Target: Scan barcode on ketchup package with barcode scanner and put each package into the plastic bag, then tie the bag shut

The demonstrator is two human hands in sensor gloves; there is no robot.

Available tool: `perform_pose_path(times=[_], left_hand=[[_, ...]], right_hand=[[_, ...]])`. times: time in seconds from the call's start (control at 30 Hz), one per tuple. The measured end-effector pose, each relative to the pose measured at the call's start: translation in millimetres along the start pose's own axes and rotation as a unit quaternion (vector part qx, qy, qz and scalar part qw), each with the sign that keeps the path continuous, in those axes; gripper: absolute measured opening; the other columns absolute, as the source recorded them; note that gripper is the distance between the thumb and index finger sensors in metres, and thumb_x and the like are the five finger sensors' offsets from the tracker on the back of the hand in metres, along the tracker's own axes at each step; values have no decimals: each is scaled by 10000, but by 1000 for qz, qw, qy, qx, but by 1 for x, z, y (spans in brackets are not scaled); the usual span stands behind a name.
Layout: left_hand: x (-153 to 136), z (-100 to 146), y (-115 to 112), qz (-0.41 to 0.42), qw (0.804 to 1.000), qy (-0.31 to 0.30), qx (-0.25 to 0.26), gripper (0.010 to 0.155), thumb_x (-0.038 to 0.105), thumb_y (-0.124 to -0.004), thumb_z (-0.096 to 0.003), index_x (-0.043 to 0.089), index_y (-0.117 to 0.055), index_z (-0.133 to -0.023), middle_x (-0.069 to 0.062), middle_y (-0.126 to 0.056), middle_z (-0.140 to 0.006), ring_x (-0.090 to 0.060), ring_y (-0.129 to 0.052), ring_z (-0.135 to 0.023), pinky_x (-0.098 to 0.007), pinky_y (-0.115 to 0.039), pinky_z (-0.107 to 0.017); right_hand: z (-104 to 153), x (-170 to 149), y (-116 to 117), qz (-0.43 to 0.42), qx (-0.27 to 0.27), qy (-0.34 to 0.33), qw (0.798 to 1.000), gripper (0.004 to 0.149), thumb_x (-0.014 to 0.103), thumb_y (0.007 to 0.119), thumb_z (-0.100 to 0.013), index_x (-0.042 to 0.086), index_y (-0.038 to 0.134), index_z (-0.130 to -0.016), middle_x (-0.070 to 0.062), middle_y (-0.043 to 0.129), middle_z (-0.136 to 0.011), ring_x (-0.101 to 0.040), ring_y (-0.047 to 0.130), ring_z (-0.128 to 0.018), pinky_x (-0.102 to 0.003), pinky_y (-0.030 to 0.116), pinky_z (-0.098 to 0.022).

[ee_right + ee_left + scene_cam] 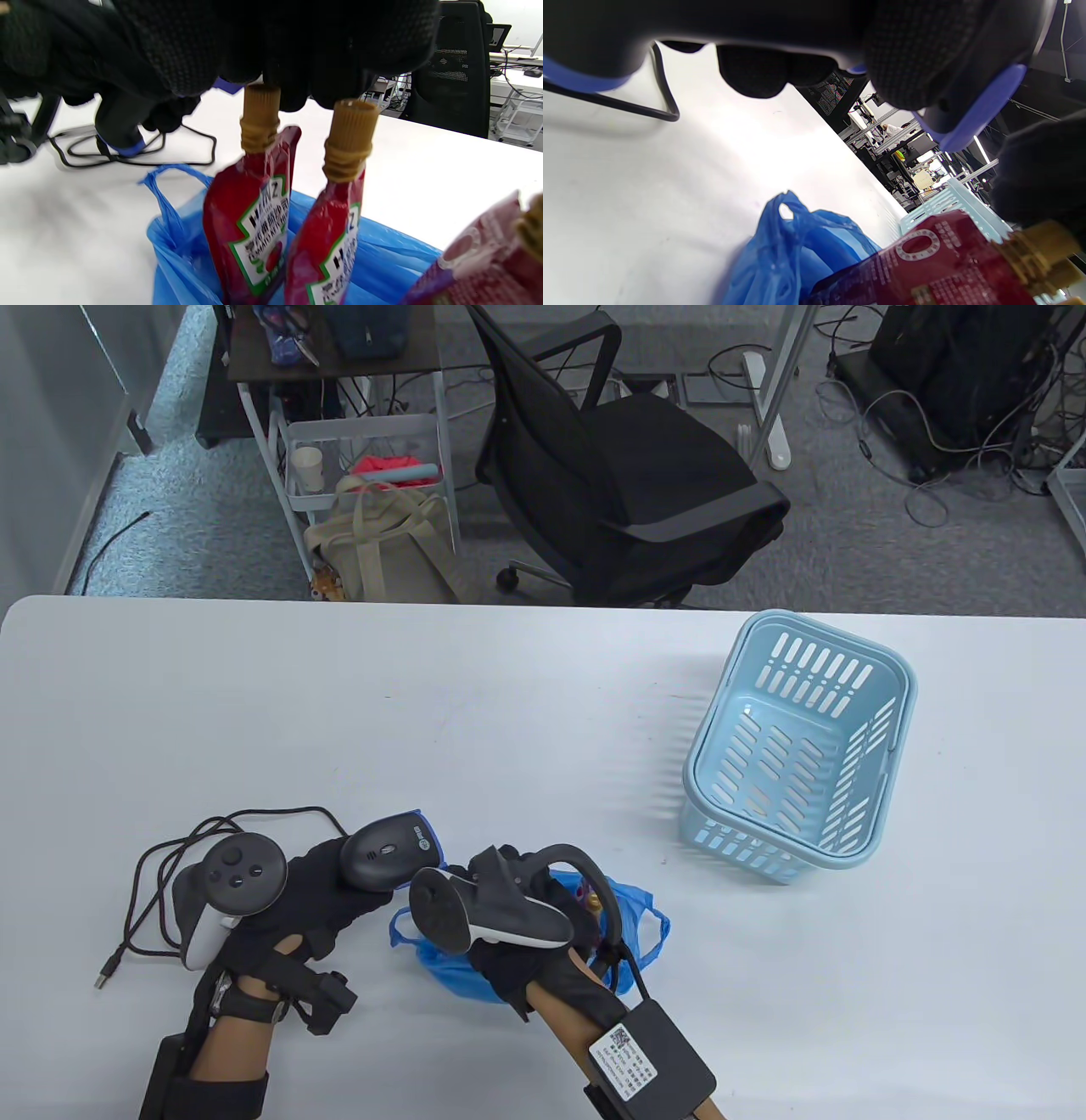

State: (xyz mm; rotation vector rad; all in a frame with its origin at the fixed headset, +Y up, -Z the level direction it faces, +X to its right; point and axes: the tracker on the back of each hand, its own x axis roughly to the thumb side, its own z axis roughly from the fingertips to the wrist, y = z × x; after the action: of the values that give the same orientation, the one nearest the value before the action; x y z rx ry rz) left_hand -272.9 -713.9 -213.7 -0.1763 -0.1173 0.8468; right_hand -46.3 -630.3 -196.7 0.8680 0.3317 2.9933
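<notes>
My right hand (305, 80) pinches two red ketchup pouches by their gold caps, one (250, 220) on the left and one (331, 241) on the right. Both hang into the open blue plastic bag (178, 237). A third pouch (479, 267) shows at the lower right; what holds it I cannot tell. In the table view the right hand (577, 920) is over the bag (632, 912). Just left of it, my left hand (339, 899) grips the dark barcode scanner (386, 855), whose blue trim (980, 106) points toward a pouch (937, 267).
A light blue slotted basket (797, 746) stands at the right of the white table (424, 712) with nothing seen in it. The scanner's black cable (161, 882) loops at the front left. A black office chair (628, 466) stands beyond the far edge.
</notes>
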Motion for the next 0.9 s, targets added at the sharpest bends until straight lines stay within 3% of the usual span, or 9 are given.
perform_pose_path(times=[0.23,0.4,0.7,0.9], left_hand=[[-1,0,0,0,1000,2,0,521,461,-898,-436,257,-819,-908,-5,-844,-901,-309,-951,-732,-529,-750,-623],[-1,0,0,0,1000,4,-1,522,461,-898,-436,257,-818,-909,-5,-844,-901,-309,-951,-733,-528,-749,-624],[-3,-1,-2,-6,1000,9,-4,522,461,-898,-435,258,-818,-910,-4,-845,-901,-309,-951,-733,-529,-749,-624],[-3,-1,-1,-9,1000,12,-1,520,461,-898,-435,258,-820,-908,-5,-845,-901,-309,-952,-732,-528,-749,-624]], right_hand=[[30,-29,-26,-68,-81,18,994,565,359,785,-519,124,664,-1018,-193,763,-990,-441,751,-852,-534,695,-593],[61,-62,-28,-102,-130,51,985,562,376,761,-531,117,664,-1020,-202,757,-994,-454,737,-862,-550,682,-607],[110,-116,0,-81,-169,128,974,614,422,747,-527,113,631,-1045,-215,709,-1036,-480,678,-912,-616,585,-680],[128,-136,32,-54,-156,156,974,703,490,737,-517,129,550,-1090,-214,622,-1100,-491,585,-986,-648,483,-731]])
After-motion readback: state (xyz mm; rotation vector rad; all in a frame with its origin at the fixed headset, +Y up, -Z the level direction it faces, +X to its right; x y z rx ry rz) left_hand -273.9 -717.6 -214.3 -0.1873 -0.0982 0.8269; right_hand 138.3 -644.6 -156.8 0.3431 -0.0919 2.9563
